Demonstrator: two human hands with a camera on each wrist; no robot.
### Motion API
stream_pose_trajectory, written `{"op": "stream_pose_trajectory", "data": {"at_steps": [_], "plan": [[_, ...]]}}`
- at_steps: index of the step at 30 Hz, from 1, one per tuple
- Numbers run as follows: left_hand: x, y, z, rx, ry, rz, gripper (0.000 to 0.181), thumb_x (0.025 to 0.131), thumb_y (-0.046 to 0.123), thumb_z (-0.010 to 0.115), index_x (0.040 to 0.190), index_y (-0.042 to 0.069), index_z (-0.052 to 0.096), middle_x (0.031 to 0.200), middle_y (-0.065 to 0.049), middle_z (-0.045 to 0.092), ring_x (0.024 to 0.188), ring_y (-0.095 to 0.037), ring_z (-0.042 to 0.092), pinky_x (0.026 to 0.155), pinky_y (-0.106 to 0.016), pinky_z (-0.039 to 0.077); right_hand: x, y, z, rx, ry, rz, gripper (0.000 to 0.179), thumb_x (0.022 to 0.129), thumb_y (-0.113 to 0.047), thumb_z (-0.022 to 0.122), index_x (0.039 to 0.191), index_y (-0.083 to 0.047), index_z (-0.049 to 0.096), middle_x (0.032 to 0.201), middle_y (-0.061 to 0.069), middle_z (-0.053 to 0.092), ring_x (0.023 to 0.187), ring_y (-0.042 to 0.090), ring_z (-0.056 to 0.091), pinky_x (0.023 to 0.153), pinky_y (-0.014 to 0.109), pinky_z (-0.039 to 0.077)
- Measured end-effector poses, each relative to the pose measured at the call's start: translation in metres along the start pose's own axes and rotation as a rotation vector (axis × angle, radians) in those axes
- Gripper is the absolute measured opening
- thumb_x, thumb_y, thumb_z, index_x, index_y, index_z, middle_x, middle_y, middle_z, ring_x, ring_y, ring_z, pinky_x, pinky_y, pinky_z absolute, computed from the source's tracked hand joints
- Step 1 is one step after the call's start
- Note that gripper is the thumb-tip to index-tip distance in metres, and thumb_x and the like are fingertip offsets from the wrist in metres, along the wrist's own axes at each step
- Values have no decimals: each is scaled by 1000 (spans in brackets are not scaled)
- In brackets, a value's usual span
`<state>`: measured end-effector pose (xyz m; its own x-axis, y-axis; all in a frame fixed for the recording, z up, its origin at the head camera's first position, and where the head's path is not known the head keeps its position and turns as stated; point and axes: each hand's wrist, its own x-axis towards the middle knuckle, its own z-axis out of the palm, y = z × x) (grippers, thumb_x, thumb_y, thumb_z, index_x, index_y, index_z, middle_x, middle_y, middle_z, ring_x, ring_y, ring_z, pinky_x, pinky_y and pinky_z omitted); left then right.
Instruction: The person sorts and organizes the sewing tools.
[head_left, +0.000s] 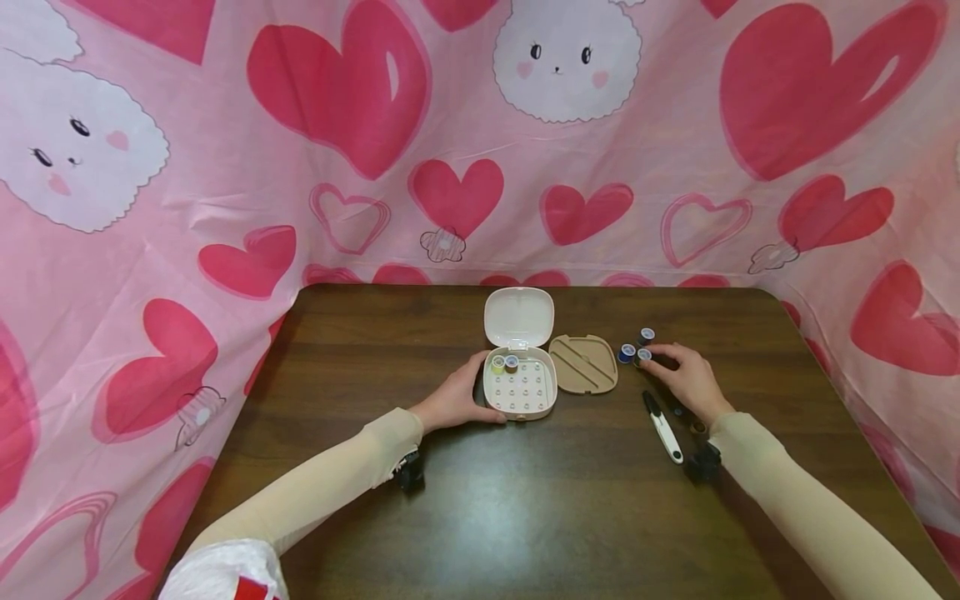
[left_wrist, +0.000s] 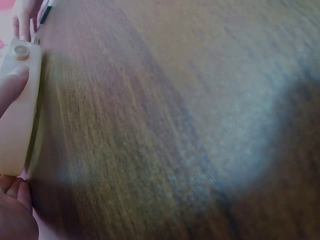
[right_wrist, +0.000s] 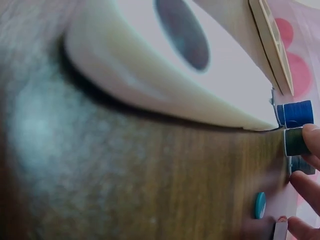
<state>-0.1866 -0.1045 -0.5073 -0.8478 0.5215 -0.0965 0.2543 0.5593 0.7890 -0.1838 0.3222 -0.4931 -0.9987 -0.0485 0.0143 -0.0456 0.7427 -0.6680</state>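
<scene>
An open white sewing box (head_left: 521, 413) stands on the table, its lid (head_left: 519, 317) tilted back. My left hand (head_left: 456, 398) holds the box from its left side, thumb along the front wall near the round catch (left_wrist: 21, 52). Inside, a yellow thread spool (head_left: 498, 364) and a brown one (head_left: 512, 364) sit at the back left among rows of small pegs. My right hand (head_left: 692, 385) pinches a dark green thread spool (right_wrist: 296, 142). Beside that spool are a blue thread spool (right_wrist: 298, 113) and a dark one (head_left: 647, 335).
A tan divided insert (head_left: 583, 364) lies against the box's right side. White-handled cutter with a black tip (head_left: 666, 429) lies below the spools. A small teal disc (right_wrist: 260, 205) and a small brown item (head_left: 698, 427) lie near my right wrist. A pink heart-print cloth (head_left: 450, 100) hangs behind the table.
</scene>
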Motion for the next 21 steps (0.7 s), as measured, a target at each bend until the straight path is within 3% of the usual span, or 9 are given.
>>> {"op": "stream_pose_trajectory", "data": {"at_steps": [7,12,15,21], "plan": [[0,1,-1,1,9,20,118,72,39,97,161,11,26,159,-12,42,144,-27,44,120,-48,34,0,4,0,-6,-22,42,50,101,-39,70,134,-2,68,144,28,58,146,54,34,113,75,25],[-1,2,-2,7,6,23,119,72,39,97,162,10,25,159,-12,42,144,-27,43,120,-47,35,-1,3,-1,0,-28,77,56,101,-44,69,137,-2,66,151,32,48,146,55,32,113,76,25],[-2,3,-2,8,5,21,119,72,38,97,162,10,25,159,-12,42,144,-28,44,120,-47,35,-3,1,-2,-7,-7,77,58,101,-46,68,138,-2,66,153,35,43,145,57,34,112,76,25],[-2,4,-2,13,3,17,119,72,37,97,162,9,24,160,-13,41,144,-28,43,120,-46,34,-8,-1,-5,17,61,42,54,100,-42,70,135,-1,68,151,34,47,144,57,35,111,78,25]]}}
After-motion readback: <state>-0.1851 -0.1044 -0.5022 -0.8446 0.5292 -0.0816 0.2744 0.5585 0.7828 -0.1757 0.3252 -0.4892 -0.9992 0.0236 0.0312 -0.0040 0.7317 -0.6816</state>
